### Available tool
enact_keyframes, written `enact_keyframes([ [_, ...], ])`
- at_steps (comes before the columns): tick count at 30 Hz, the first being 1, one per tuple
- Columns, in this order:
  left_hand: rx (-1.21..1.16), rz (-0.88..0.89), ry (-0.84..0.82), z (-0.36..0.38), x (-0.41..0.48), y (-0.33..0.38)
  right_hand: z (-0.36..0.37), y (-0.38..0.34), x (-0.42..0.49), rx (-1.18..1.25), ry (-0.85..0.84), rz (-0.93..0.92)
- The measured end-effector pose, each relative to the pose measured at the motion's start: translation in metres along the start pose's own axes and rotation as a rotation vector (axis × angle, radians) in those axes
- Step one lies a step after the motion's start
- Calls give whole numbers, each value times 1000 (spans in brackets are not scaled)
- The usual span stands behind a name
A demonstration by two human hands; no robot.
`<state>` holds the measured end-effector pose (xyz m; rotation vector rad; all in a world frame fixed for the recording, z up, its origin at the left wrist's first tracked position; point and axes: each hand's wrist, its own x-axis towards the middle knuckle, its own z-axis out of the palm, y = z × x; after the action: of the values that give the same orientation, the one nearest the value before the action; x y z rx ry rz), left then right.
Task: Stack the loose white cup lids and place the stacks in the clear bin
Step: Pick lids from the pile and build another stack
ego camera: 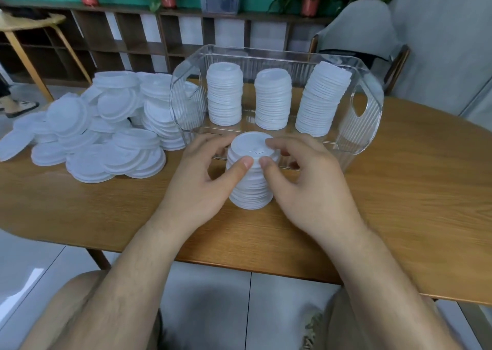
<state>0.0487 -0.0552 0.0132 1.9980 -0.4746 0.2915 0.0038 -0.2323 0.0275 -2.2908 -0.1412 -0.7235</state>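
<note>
Nearest, cupped round the fresh stack of lids (251, 187) from either side: left hand (197, 179) and right hand (306, 187), thumbs pressing on the near edge of the top lid, fingers curled round the far side. Standing on the desk (399, 216), just in front of the clear bin (372, 126), not yet inside it.

Judged the step in hand: squaring the stack, then carrying it over the near wall. Best to press down lightly with the thumbs while squeezing both sides evenly, seating the lids and straightening any lean. Grip low as well as high for the lift; otherwise likely to shed the bottom lids. Clear the rim fully before moving forward.

Further back, inside the bin along its far wall: three finished stacks (273, 99), upright, the rightmost leaning a little. Set the new one down in the free near row, apart from these, to avoid toppling them.

Farthest left, beside the bin on the desk: a large heap of loose lids (101, 131), yet to be stacked.
</note>
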Motion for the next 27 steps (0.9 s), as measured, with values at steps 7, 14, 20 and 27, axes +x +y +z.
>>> enact_keyframes([
  [7,-3,-18,-18,1,-6,-4,-1,2,-2,-9,-85,46],
  [14,-16,0,-2,2,-12,-2,-1,2,-6,-1,-75,24],
  [20,-27,4,-8,4,-12,-8,3,7,-6,0,-95,-3],
  [27,-25,9,-35,4,-14,-11,1,11,-5,-26,-141,-16],
])
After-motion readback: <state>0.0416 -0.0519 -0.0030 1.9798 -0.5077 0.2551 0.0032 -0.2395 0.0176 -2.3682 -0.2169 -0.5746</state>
